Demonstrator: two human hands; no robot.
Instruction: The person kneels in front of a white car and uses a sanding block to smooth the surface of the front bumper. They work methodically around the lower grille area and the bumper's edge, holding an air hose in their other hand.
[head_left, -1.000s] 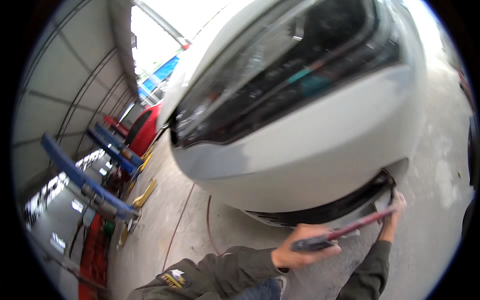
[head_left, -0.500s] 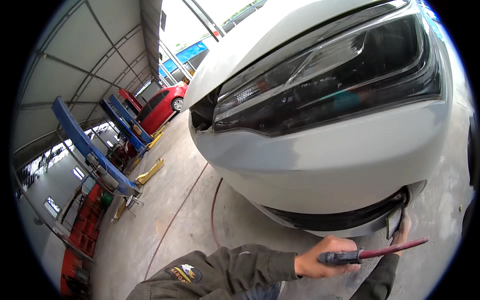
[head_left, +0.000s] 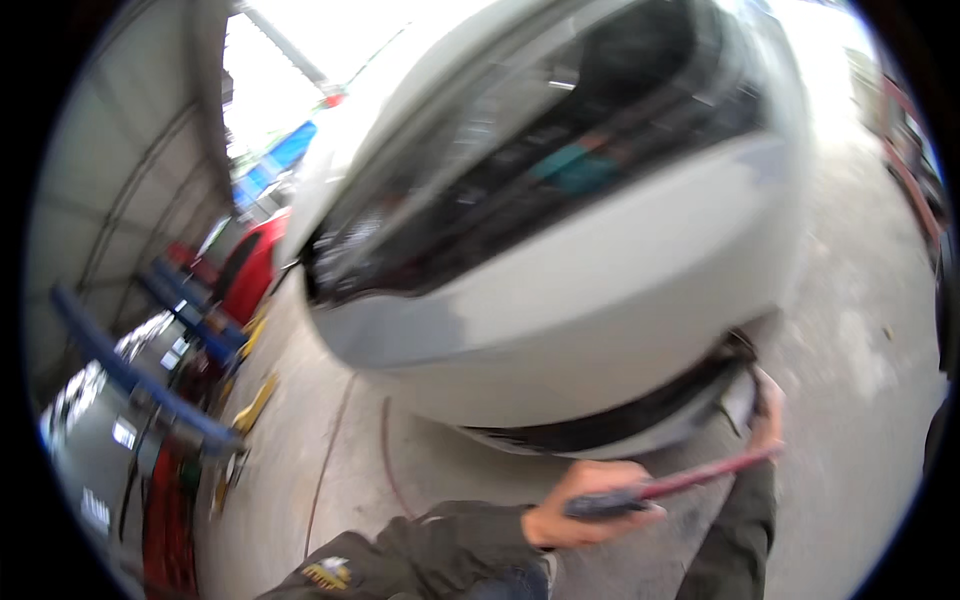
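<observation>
The left hand [head_left: 585, 505] is wrapped round a dark-handled, red-shafted tool [head_left: 672, 488] at 6 o'clock; the right hand [head_left: 768, 415] pinches the white car's [head_left: 600, 290] lower bumper trim [head_left: 640, 425] at 4 o'clock. Prying seems underway; next, the tip needs seating carefully.

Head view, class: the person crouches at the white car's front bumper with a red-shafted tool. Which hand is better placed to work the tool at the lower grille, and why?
Probably the left hand: it grips the dark handle of the red-shafted tool, whose shaft points toward the lower grille. The right hand rests at the bumper's lower corner, better suited to steadying.
</observation>
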